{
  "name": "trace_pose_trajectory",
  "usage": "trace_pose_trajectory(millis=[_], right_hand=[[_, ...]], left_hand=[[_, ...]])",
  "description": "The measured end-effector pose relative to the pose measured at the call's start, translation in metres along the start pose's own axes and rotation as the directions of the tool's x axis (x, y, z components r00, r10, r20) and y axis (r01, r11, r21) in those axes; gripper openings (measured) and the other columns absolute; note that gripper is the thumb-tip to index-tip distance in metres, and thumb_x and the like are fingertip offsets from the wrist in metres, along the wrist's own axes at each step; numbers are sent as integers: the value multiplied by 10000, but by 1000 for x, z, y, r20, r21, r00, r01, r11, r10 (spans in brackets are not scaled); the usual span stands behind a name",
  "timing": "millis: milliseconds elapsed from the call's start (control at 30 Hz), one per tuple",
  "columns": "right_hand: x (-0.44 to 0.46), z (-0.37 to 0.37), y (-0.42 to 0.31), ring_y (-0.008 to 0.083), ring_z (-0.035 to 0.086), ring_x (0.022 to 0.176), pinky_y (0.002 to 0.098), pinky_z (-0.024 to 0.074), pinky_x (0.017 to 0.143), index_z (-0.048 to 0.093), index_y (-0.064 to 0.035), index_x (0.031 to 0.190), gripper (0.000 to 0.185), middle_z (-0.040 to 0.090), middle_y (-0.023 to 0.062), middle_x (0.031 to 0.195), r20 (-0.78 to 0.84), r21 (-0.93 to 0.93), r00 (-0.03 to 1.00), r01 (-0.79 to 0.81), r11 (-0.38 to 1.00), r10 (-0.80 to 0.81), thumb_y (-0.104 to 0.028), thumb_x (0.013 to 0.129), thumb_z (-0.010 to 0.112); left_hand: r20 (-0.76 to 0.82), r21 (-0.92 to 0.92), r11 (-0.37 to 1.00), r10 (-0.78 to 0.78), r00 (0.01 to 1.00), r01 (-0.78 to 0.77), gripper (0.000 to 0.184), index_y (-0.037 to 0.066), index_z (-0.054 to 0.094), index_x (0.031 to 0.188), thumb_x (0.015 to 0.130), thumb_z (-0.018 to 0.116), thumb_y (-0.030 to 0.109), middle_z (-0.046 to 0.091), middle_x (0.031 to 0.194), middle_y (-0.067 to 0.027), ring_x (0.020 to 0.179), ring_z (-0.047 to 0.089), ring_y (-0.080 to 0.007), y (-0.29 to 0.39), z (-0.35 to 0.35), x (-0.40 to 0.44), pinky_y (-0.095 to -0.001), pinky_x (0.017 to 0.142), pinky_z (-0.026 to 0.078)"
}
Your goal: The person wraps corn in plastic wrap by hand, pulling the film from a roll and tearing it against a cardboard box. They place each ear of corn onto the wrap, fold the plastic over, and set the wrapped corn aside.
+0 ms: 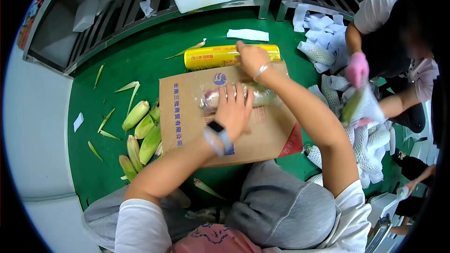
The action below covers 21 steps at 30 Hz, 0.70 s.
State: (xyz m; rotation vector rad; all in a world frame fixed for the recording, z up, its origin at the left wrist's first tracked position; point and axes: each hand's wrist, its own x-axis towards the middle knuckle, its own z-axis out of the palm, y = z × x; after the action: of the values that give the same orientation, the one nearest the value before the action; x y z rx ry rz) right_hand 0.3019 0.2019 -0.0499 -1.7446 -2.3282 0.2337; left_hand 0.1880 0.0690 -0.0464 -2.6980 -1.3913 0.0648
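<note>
Film-wrapped corn bundle [210, 99] atop cardboard box [192, 129]; left hand [234, 110] flat over it, fingers extended. At box's far edge, right hand [253, 59] at yellow cling-film roll [206, 57], grip unclear.

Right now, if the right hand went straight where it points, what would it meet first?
Probably the white strip beyond the yellow roll, though the right hand might pass above it; depth is unclear.
</note>
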Motion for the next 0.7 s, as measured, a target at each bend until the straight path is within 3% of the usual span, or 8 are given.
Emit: trace_pose_trajectory(millis=[133,300,400,467,533,600,667,700], right_hand=[[25,4,29,327,595,996,365,490,840,636,-10,1011,369,609,218,1059,409,-99,908,-52,994,88,-156,681,711],[15,-3,28,326,585,1021,362,484,860,631,-9,1041,407,600,194,1101,429,-23,886,-186,982,178,-189,690,732],[12,4,30,323,583,1026,360,480,868,633,-11,1039,419,603,189,1098,453,-5,868,-228,974,205,-187,676,750],[9,12,40,320,587,1018,356,482,863,643,-13,1023,405,593,193,1115,414,133,893,-249,959,175,-197,678,748],[-2,14,45,335,591,981,379,476,855,623,5,1005,367,607,202,1067,424,113,900,-157,981,95,-209,718,706],[-18,30,48,359,571,961,405,459,844,573,20,987,345,604,210,1023,251,213,968,-44,976,-11,-222,757,656],[-37,43,53,359,541,910,411,439,795,521,0,941,298,569,195,941,58,260,993,80,962,-98,-231,782,623],[-44,44,52,378,531,956,427,434,835,518,21,992,351,560,213,1000,36,271,992,104,957,-118,-252,790,609]], left_hand=[[-78,-211,977,-30,996,13,730,29,507,1071,528,808,413,568,981,-154,936,548,-318,-52,19,70,-425,776,450],[448,-381,921,101,888,87,489,12,599,912,525,745,272,617,865,-197,831,615,-335,-44,2,63,-414,744,505],[179,-333,907,329,927,-258,319,21,631,771,537,708,223,628,739,-174,720,628,-334,-18,1,-3,-406,668,521],[544,-435,873,451,707,-222,332,11,621,777,566,725,246,635,725,-159,693,627,-336,-19,-20,-37,-415,633,507],[558,-827,558,830,15,-71,435,-13,612,906,607,751,271,644,800,-164,765,628,-291,-28,-20,-60,-377,684,499],[408,-853,348,909,81,389,620,-35,537,1100,647,775,315,634,879,-175,845,602,-252,-52,4,-116,-346,764,476],[94,-944,-123,791,604,307,708,-40,398,1251,727,744,288,551,1117,-190,996,552,-278,-78,13,-155,-373,886,429],[126,-736,-382,734,668,559,661,-31,404,1250,753,716,272,543,1137,-182,1023,547,-281,-87,11,-169,-390,906,426]])
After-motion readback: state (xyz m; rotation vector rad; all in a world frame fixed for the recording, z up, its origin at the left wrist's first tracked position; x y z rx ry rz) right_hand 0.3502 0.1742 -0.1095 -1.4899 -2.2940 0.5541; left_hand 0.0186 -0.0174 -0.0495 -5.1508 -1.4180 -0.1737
